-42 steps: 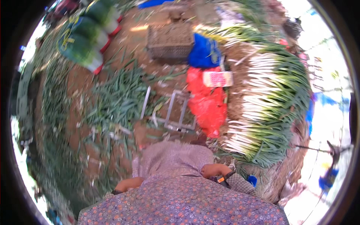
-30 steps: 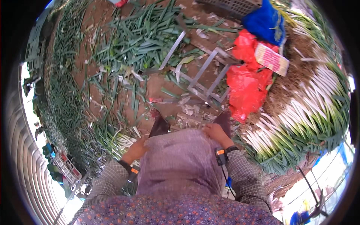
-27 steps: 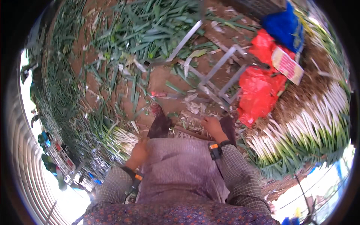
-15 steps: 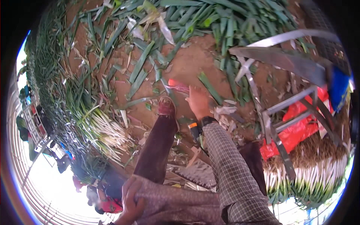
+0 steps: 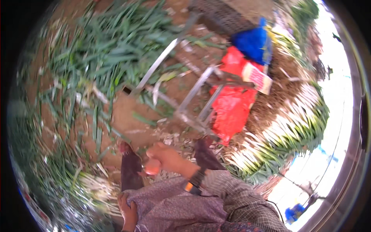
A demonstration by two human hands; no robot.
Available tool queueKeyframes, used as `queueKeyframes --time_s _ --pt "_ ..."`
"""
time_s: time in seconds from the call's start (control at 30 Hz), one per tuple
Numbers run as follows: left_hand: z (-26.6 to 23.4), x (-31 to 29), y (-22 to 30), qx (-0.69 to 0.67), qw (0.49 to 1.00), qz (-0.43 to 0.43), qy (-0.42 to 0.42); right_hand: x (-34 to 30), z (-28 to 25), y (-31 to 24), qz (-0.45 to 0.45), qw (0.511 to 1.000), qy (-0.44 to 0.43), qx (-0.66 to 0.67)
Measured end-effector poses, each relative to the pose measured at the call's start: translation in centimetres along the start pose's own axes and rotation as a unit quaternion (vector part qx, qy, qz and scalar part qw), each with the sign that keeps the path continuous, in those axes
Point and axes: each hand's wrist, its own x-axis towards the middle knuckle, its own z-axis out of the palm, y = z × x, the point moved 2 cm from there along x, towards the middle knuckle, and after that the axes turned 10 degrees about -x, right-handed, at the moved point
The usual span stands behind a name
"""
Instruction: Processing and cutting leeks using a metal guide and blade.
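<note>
My right hand [image 5: 170, 156] is closed around a small rounded red-orange object [image 5: 152, 167], blurred and partly hidden by the fingers, so its kind is unclear. It hovers above the ground in front of my lap, between my lower legs, with a dark band on the wrist. My left hand [image 5: 126, 210] lies on the patterned cloth [image 5: 174, 195] over my left thigh, its fingers extended and holding nothing visible. Beyond my right hand stands a metal frame [image 5: 197, 88] on the soil. Cut green leaves [image 5: 116, 50] are heaped to its left.
Rows of spring onions [image 5: 284, 135] with white stems and brown roots lie at the right. Beside them are a red plastic bag [image 5: 234, 112], a white-and-red packet [image 5: 257, 78] and a blue bag [image 5: 252, 42]. A dark crate [image 5: 224, 15] sits far off. More onions [image 5: 98, 189] lie at left.
My right hand has come back from low ahead of my left foot toward my lap, still holding the red object. The view has swung right, bringing the frame and red bag nearer the middle.
</note>
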Motion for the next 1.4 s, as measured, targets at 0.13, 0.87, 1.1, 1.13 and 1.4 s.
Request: queueKeyframes --time_s 0.13,0.87,1.1,1.13,1.4 --pt "2.3 2.1 4.1 -0.003 0.998 0.027 -0.052 -11.1 -15.4 -6.0 0.009 0.981 0.17 0.094" --pt "-3.8 28.6 36.2 0.293 0.911 0.15 -0.248 -46.4 -8.2 -14.2 0.131 0.364 0.653 0.651" --pt "5.6 19.2 44.6 0.203 0.908 0.001 -0.365 -52.8 1.8 -14.3 -0.096 0.119 0.724 0.672" --pt "8.1 17.3 44.3 0.223 0.9 0.022 -0.373 -54.0 6.2 -13.4 0.037 0.128 0.745 0.653" --pt "25.6 -4.6 43.2 0.524 0.743 0.069 -0.412 -60.6 14.6 -3.5 0.323 0.055 0.802 0.499"
